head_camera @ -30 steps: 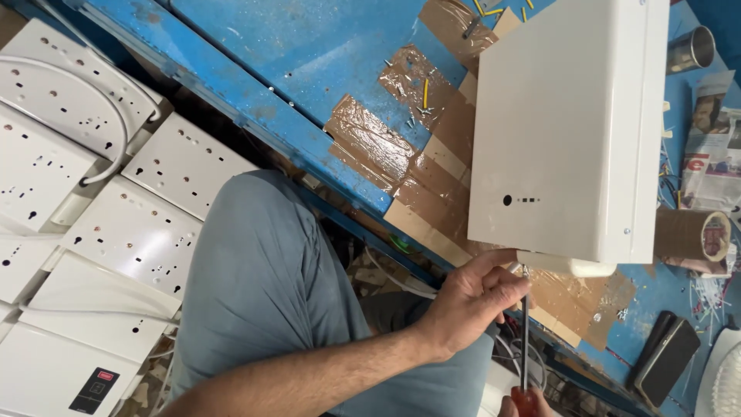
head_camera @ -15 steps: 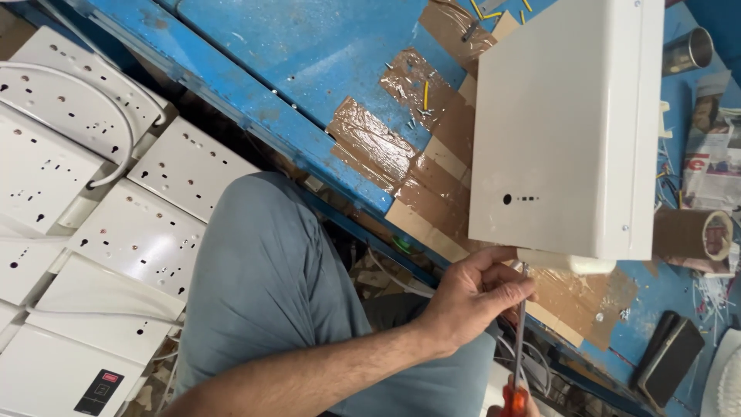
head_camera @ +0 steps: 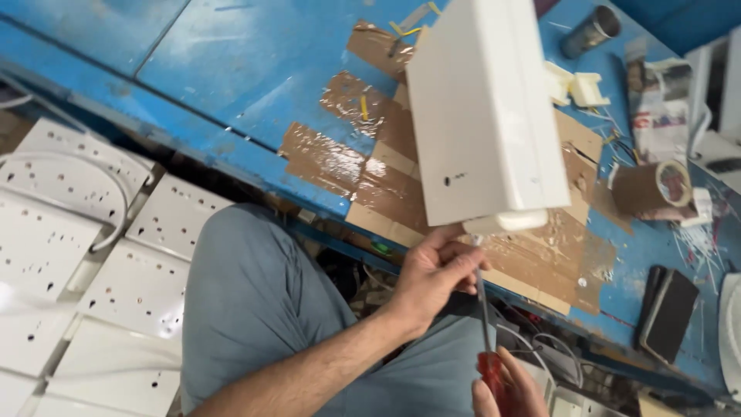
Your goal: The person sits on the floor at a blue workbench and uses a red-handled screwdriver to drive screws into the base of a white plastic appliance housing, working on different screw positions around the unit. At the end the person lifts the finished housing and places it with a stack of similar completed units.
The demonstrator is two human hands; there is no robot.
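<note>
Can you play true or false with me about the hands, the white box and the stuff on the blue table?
1. The right hand holds a screwdriver with a red handle. True.
2. The white box lies flat on the floor. False: it stands on edge on the blue table.
3. The left hand is just below the box, fingers at the screwdriver's thin shaft. True.
4. A roll of brown tape sits on the table to the right of the box. True.
5. The panels stacked on the floor are black. False: they are white with small holes.
</note>
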